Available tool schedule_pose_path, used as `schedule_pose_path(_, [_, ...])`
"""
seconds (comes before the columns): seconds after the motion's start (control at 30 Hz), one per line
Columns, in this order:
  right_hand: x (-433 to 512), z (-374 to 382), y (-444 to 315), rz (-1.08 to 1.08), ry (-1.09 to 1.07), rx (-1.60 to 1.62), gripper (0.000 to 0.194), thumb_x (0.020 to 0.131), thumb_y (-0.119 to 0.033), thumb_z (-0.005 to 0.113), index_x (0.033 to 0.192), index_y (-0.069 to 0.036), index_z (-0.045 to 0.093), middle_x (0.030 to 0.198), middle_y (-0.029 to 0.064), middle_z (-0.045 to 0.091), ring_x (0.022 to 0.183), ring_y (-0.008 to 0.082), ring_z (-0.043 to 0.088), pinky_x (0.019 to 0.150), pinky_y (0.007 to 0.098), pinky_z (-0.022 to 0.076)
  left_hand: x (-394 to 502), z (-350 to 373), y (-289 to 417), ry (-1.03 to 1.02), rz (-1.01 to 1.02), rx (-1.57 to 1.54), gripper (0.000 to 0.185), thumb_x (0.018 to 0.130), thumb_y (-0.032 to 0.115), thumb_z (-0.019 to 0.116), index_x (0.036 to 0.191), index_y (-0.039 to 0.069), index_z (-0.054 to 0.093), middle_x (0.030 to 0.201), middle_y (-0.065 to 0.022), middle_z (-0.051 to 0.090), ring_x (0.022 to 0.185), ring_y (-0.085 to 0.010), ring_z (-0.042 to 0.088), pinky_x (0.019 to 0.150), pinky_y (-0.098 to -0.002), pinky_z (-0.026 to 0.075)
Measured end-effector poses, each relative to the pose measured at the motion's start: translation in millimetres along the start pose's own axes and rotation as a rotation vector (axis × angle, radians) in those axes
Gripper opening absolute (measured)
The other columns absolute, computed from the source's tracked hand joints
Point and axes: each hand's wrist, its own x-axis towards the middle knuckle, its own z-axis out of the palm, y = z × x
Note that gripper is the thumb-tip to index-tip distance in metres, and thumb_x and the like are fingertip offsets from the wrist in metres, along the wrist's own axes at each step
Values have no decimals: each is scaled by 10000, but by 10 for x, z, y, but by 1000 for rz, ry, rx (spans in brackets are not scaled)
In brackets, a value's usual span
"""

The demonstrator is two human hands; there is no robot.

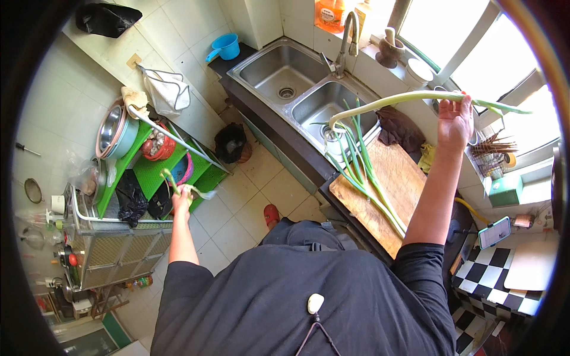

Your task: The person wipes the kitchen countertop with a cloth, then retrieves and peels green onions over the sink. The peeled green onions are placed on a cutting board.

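Raised high at the right, my right hand (pixel 453 119) grips a long green onion (pixel 401 99) near its leafy end. Its pale stem bends leftward over the sink, and the root end curls down. Out to the left, my left hand (pixel 182 201) is closed on some stripped green onion leaves (pixel 200 192), partly blurred, above the green rack and floor. More green onions (pixel 376 196) lie on the wooden cutting board (pixel 398 169). Their leafy tops reach over the right basin of the steel double sink (pixel 285 95).
A black-lined waste bin (pixel 231 140) stands on the floor by the counter. Left of me, a green shelf rack (pixel 158 164) holds bowls and baskets. The faucet (pixel 345 44) rises behind the sink. A phone on a holder (pixel 494 232) stands at the right, beside a checkered surface (pixel 485 271).
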Motion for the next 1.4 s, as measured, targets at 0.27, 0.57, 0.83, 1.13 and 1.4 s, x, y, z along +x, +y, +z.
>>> schedule_pose_path(0.27, [-180,419,35,8,-78,71,182,983,-201,537,1070,-43,556,934,77,625,881,188,623,713,327,539,-226,750,1063,-231,191,-540,135,969,115,379,967,56,501,1009,-172,640,946,-289,625,913,-387,473])
schedule_pose_path(0.57, [-393,876,264,65,-101,130,183,971,-201,562,1070,-47,564,909,54,608,823,166,604,677,292,553,-855,1905,2170,-404,457,-243,214,942,270,609,969,127,453,679,42,400,520,-49,366,533,-241,389])
schedule_pose_path(0.83, [-561,1225,290,96,-78,132,170,956,-219,593,1030,-76,536,901,29,596,833,142,598,697,292,545,-1370,2745,2472,-286,992,154,621,667,121,860,1075,70,395,911,-72,576,810,-218,599,762,-331,501])
schedule_pose_path(1.13, [-599,1280,217,99,-10,102,186,946,-242,611,1013,-89,529,900,27,587,841,140,594,681,279,537,-1312,2783,2508,-504,723,-64,400,730,74,826,957,49,498,790,-38,637,723,-73,598,656,-249,511])
schedule_pose_path(1.4, [-695,1284,254,93,-229,-159,222,983,-274,548,1054,-71,602,962,89,661,659,78,497,521,196,376,-1321,2761,2490,-775,445,-375,220,773,59,789,886,75,601,798,14,641,696,-57,578,638,-195,468])
